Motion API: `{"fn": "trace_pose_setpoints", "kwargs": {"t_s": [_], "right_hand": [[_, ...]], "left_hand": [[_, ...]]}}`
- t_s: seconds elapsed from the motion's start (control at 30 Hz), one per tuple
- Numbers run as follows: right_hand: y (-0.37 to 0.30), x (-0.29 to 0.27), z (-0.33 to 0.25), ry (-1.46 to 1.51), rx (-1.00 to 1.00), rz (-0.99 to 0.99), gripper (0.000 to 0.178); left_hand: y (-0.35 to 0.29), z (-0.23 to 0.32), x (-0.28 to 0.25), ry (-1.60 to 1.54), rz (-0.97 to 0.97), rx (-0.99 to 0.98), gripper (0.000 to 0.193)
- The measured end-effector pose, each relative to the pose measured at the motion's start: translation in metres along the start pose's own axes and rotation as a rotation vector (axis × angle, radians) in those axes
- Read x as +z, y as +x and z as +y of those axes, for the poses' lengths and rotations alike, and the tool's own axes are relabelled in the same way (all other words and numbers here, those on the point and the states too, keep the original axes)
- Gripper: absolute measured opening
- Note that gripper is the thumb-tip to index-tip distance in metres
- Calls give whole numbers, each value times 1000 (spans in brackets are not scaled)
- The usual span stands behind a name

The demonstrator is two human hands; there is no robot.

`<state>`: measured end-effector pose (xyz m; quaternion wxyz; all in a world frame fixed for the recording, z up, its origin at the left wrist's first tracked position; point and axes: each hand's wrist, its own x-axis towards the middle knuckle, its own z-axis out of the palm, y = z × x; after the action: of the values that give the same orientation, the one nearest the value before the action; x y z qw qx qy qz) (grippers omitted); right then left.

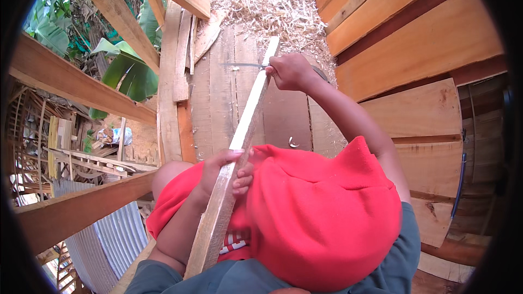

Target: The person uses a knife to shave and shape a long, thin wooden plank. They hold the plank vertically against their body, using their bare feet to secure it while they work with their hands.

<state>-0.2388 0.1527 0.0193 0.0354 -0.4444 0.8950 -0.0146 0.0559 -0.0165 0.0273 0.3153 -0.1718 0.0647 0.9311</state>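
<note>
A long squared wooden stick (251, 110) slants up and away from my lap. Its upper face is pale and freshly shaved at the far part, while the near end is rough and brownish. My left hand (227, 174) is wrapped round the stick at about its middle. Close to the far end, my right hand (291, 72) is closed on a knife, its handle hidden in the fist. The thin, dark knife blade (242, 65) points left and crosses the stick just beside my fingers. Red cloth (321, 201) covers my lap under the stick's near half.
Wood shavings (278, 11) are heaped at the far end of the plank floor (218, 109). Loose boards (177, 49) lie along the left edge, beside an open timber frame (81, 84). A plank wall (414, 60) rises on the right. Corrugated sheets (111, 242) stand lower left.
</note>
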Motion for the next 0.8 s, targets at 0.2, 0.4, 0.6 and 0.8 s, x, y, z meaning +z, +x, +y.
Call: {"fn": "trace_pose_setpoints", "kwargs": {"t_s": [0.2,0.4,0.6,0.8], "right_hand": [[-2,10,41,-22,58,57,38],[2,2,32,4,55,142,33],[-2,5,-1,74,-13,39,36],[8,4,17,-23,46,26,39]], "left_hand": [[0,0,5,43,38,5,37],[-5,6,5,101,65,13,37],[-12,10,6,178,144,42,37],[-6,14,6,188,131,45,35]]}}
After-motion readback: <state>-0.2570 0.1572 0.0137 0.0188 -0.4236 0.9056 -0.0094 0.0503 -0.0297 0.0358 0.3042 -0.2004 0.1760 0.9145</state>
